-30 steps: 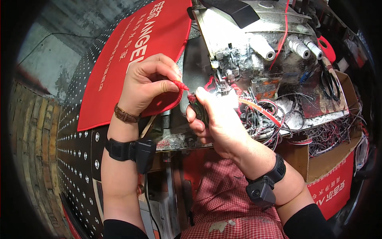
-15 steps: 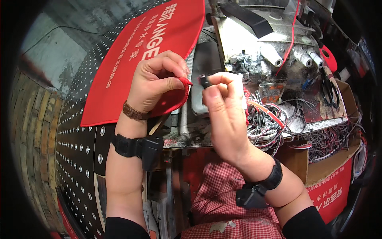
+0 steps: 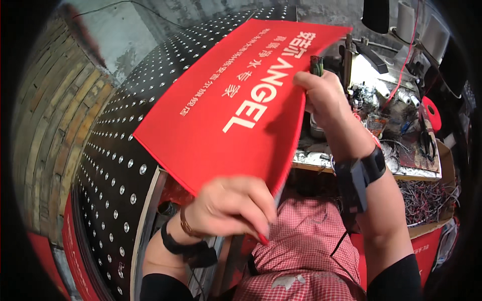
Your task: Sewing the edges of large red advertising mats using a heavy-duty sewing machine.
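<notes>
Setting: rough grey wall (image 3: 201, 12) at the far side, a strip of yellowish brick-like blocks (image 3: 60, 135) along the left, dim overall with strong lamp light at right. A studded black counter (image 3: 113, 165) runs along the left, its rows of shiny metal studs curving with the lens. Right: a second, cluttered counter (image 3: 409, 170), pale along its front edge, carrying a dusty machine (image 3: 381, 70) with white knobs, lint and thread around it; black-handled scissors (image 3: 428, 143) near its right end, a red disc-shaped roll (image 3: 432, 114) just behind them. Cardboard box (image 3: 447, 155) beside that counter, heaped with dark and red scraps (image 3: 427, 203). Red checked apron (image 3: 311, 236) on the person, lower centre. Red mat (image 3: 211, 125), white lettering on its face, slants across the middle, partly above the studs, its far right corner reaching toward the machine. Left hand (image 3: 233, 205): low, in front of the apron, wrist bent inward, fingers and thumb pinched together on the mat's near corner, a red tip showing beneath. Right hand (image 3: 326, 93): further out, forearm rising from lower right, fingers curled round a small dark tool (image 3: 317, 65) that projects above the fist, foremost digit laid on the mat's right edge; grip under the edge hidden, cannot tell
</notes>
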A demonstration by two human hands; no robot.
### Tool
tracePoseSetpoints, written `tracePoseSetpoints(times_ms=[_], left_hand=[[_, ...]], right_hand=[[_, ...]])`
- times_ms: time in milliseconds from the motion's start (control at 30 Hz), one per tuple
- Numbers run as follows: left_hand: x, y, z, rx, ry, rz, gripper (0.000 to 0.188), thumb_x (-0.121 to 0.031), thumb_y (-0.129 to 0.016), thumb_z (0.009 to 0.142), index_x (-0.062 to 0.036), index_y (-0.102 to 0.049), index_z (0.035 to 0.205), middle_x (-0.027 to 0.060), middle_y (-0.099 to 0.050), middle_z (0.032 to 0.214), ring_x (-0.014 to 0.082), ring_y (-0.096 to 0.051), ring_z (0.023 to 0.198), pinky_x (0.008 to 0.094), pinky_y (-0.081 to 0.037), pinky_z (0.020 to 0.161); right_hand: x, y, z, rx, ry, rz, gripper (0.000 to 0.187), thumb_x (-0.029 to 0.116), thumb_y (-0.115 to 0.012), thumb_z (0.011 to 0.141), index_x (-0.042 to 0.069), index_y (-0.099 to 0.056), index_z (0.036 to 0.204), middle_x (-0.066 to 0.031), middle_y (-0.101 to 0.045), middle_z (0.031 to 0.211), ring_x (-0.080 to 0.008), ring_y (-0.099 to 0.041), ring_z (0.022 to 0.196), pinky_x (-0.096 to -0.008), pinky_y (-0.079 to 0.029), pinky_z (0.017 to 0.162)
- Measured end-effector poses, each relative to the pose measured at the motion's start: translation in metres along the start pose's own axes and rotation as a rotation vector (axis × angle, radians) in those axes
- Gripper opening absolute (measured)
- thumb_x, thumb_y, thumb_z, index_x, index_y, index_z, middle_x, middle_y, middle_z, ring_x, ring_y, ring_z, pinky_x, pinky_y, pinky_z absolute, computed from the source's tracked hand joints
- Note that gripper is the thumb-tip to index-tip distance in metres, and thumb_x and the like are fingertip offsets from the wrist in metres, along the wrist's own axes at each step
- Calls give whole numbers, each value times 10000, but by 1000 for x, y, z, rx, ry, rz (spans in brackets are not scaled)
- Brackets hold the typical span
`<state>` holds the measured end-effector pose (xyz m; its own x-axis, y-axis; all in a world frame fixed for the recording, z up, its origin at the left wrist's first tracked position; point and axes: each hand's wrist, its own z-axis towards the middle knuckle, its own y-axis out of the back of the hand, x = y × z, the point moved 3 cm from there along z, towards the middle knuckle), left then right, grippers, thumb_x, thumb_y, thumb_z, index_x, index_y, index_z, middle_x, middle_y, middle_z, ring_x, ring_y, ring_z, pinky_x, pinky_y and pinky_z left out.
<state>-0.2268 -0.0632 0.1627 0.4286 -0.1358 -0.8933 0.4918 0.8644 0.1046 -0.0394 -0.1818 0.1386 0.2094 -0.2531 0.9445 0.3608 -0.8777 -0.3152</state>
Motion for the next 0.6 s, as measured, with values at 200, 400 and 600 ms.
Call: tracePoseSetpoints(times_ms=[200, 400, 600], left_hand=[[-36, 97, -129, -655, 733, 969, 906, -44, -753, 598, -27, -255, 1355, 136, -374, 1259, 319, -365, 1234, 402, -392, 957], [-51, 112, -250, -1177, 961, 1241, 383, -194, -779, 655, 8, -589, 919, 107, -629, 844, 200, -577, 722, 315, -477, 703], [-145, -37, -183, -1087, 14, 2046, 140, -16, -693, 754, 3, -560, 790, 39, -541, 723, 143, -493, 670, 281, -459, 644]], right_hand=[[14, 25, -66, 352, -51, 37, 214, -67, -506, 683, -40, -588, 879, -72, -613, 711, -115, -577, 585, -239, -442, 492], [37, 82, -116, 182, 301, -713, 324, -73, -507, 679, -19, -609, 981, -71, -616, 699, -88, -547, 619, -249, -462, 568], [87, 85, -222, 184, 889, -903, 439, -36, -527, 668, -50, -551, 1106, -160, -573, 719, -240, -584, 605, -266, -447, 593]])
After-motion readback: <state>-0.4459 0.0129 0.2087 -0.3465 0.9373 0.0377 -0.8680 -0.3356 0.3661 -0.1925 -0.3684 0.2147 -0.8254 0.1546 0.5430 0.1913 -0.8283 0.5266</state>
